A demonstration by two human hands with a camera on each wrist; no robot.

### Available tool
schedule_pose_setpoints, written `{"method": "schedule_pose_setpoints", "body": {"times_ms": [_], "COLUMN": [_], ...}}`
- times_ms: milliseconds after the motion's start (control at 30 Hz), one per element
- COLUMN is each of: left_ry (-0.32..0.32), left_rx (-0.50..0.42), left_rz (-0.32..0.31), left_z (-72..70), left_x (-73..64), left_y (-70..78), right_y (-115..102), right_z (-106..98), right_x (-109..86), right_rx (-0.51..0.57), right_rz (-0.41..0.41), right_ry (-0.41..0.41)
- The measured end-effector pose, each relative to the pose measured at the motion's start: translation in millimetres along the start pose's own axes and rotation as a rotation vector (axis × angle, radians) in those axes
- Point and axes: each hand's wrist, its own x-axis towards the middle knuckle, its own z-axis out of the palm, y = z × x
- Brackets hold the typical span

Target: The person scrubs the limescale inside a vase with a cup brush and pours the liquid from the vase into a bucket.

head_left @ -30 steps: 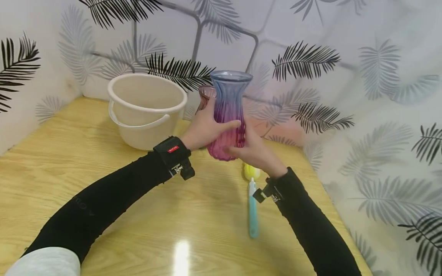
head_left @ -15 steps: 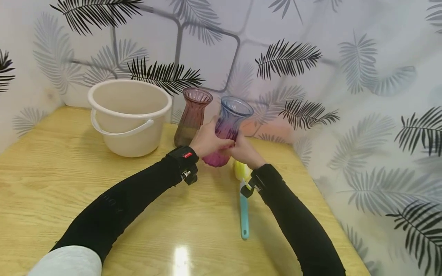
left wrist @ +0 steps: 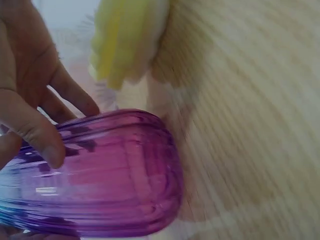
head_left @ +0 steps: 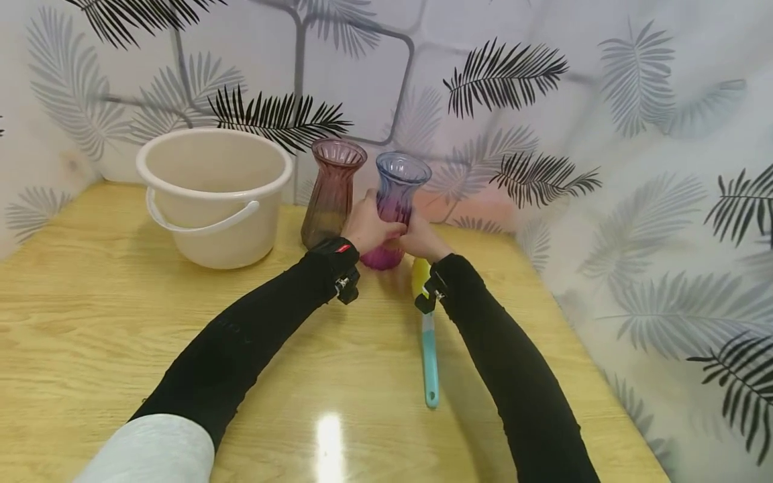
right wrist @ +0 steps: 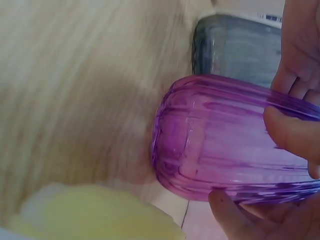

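Note:
A ribbed glass vase (head_left: 398,194), blue at the flared rim and pink-purple below, stands upright between both hands at the back of the table. My left hand (head_left: 366,227) grips its left side, with the thumb across the front. From the right, my right hand (head_left: 424,239) holds the same vase. In both wrist views the vase's base (left wrist: 150,175) is at or just above the wood; contact is hard to tell. Just left stands a mauve-brown glass vase (head_left: 331,191), partly behind my left hand. A brush with a yellow sponge head (right wrist: 95,215) and turquoise handle (head_left: 430,362) lies near my right wrist.
A cream bucket (head_left: 226,243) with its handle hanging down stands at the back left of the wooden table (head_left: 272,402). Behind runs a wall (head_left: 356,80) with a leaf pattern, which continues along the right side.
Both hands have lowered the blue-and-pink vase from the air toward the table and straightened it from a tilt. It now stands beside the mauve-brown vase. The head view has shifted.

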Motion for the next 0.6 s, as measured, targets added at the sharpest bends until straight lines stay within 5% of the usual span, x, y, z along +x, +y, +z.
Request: {"method": "schedule_pose_setpoints", "body": {"times_ms": [233, 400, 600], "left_ry": [0.029, 0.008, 0.114], "left_rx": [0.057, 0.11, 0.05], "left_rz": [-0.018, 0.007, 0.154], "left_z": [1.0, -3.6, -39.6], "left_x": [13.7, -0.9, -38.0], "left_y": [7.4, 2.8, -3.0], "right_y": [-3, 5, -8], "right_z": [-13, -12, -12], "right_x": [16.9, 20.0, 7.0], "right_rx": [-0.076, -0.143, -0.546], "right_rz": [-0.059, -0.144, 0.098], "right_ry": [-0.026, -0.062, -0.019]}}
